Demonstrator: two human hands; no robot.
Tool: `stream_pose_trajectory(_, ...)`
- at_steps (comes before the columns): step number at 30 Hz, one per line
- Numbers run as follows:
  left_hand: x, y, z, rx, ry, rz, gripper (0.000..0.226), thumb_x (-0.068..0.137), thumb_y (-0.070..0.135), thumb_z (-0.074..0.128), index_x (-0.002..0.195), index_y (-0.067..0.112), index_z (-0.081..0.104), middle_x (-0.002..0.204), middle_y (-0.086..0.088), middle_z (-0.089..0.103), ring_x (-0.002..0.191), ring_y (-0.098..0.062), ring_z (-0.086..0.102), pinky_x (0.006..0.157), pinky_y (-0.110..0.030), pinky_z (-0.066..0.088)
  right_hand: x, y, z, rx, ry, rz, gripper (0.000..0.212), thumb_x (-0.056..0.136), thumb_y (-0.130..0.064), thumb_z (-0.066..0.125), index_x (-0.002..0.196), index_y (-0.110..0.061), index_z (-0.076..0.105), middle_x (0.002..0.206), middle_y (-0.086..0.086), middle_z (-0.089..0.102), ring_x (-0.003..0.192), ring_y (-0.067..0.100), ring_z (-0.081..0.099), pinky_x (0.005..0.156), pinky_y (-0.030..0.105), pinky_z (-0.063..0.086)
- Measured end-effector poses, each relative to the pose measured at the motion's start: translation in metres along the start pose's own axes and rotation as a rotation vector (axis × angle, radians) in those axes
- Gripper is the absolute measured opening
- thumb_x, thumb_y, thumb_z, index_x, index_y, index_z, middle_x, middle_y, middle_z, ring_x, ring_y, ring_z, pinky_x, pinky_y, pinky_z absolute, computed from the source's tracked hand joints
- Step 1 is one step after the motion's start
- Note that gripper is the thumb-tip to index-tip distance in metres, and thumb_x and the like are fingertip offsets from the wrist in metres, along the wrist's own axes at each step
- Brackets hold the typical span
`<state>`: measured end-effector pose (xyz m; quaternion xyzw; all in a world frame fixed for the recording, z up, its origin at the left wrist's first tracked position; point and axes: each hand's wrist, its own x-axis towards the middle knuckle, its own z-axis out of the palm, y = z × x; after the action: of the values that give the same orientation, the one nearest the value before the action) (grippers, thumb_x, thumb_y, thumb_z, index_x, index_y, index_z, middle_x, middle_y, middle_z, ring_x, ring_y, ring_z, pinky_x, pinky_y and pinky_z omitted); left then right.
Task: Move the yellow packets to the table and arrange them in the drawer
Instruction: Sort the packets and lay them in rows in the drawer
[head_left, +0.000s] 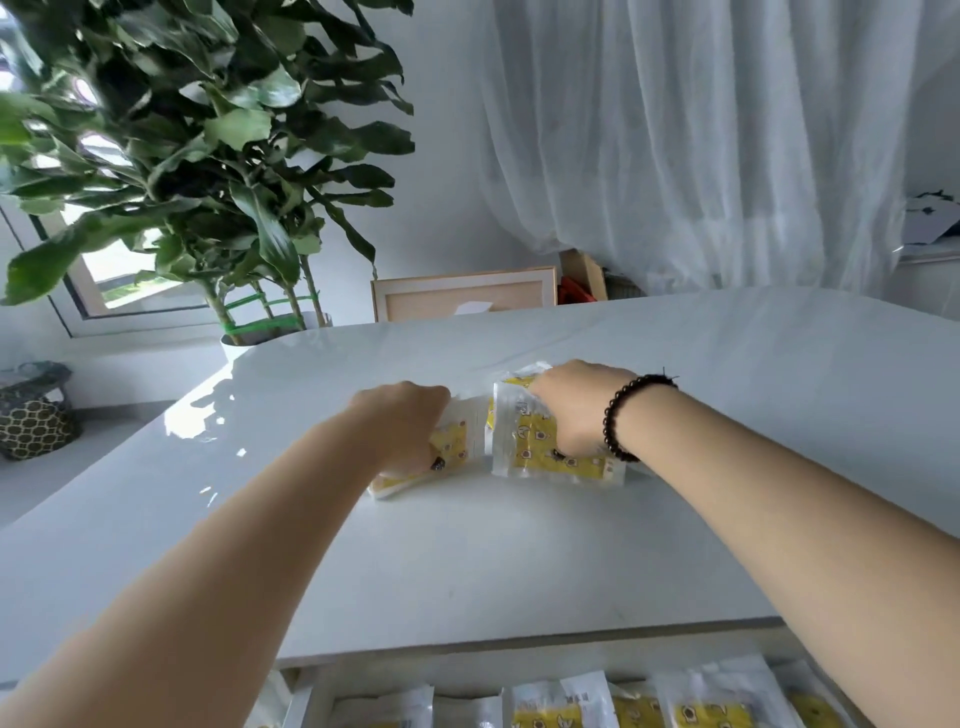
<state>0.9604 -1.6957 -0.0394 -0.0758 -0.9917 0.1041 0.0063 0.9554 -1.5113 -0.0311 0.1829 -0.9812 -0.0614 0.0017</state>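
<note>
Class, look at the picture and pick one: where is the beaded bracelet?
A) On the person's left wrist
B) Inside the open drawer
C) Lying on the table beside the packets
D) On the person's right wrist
D: the dark beaded bracelet circles the wrist just behind the right hand, which grips a stack of yellow packets on the white table; the left hand has a bare wrist.

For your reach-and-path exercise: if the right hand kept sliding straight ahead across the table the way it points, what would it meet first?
Probably nothing soon. The right hand grips a packet; beyond it lies bare table, then the curtain, though depth is unclear.
</note>
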Motion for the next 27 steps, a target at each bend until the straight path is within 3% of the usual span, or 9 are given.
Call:
stream_pose_trajectory(4,-0.022,0.001,-0.008,-0.056,0.058,-0.014,0.029,0.086,0.026,0.057,0.111,0.019,0.046,0.090,0.002,0.047,0.082,-0.024,0.050,0.061,-0.028,0.035,-0.027,0.004,-0.006,0.062,0.077,-0.006,0.020,0.086,-0.014,0.059,0.088,-0.019,0.039,0.073,-0.004,0.038,0.060,0.012,0.041,0.048,0.024,0.033)
stream_pose_trajectory(9,-0.063,0.009,-0.020,-0.146,0.047,0.008,0.027,0.083,0.030,0.061,0.104,0.022,0.046,0.090,0.002,0.049,0.084,-0.024,0.053,0.060,-0.028,0.036,-0.072,0.005,-0.020,0.120,0.122,-0.007,0.024,0.084,-0.023,0.062,0.090,-0.023,0.038,0.077,-0.004,0.042,0.072,0.021,0.050,0.049,0.025,0.035)
stream_pose_trajectory(13,-0.101,0.019,-0.032,-0.160,0.058,0.039,0.027,0.084,0.028,0.060,0.106,0.021,0.047,0.092,0.002,0.052,0.084,-0.022,0.055,0.060,-0.028,0.042,-0.114,0.001,-0.030,0.153,0.165,-0.006,0.030,0.083,-0.023,0.059,0.112,-0.024,0.050,0.075,-0.005,0.045,0.062,0.013,0.047,0.047,0.024,0.034)
stream_pose_trajectory(18,-0.149,0.033,-0.035,-0.209,0.049,0.058,0.027,0.084,0.026,0.060,0.108,0.021,0.048,0.095,0.001,0.054,0.088,-0.023,0.058,0.071,-0.034,0.051,-0.158,-0.013,-0.027,0.145,0.153,0.004,0.016,0.086,-0.026,0.060,0.091,-0.020,0.046,0.083,0.000,0.050,0.066,0.016,0.049,0.049,0.025,0.036)
stream_pose_trajectory(27,-0.202,0.043,-0.003,-0.200,-0.058,0.121,0.025,0.085,0.033,0.060,0.099,0.021,0.043,0.085,0.006,0.044,0.083,-0.021,0.052,0.065,-0.030,0.041,-0.211,-0.031,0.015,0.145,0.005,-0.020,0.022,0.088,-0.023,0.058,0.081,-0.024,0.038,0.077,-0.005,0.044,0.067,0.014,0.047,0.050,0.025,0.036)
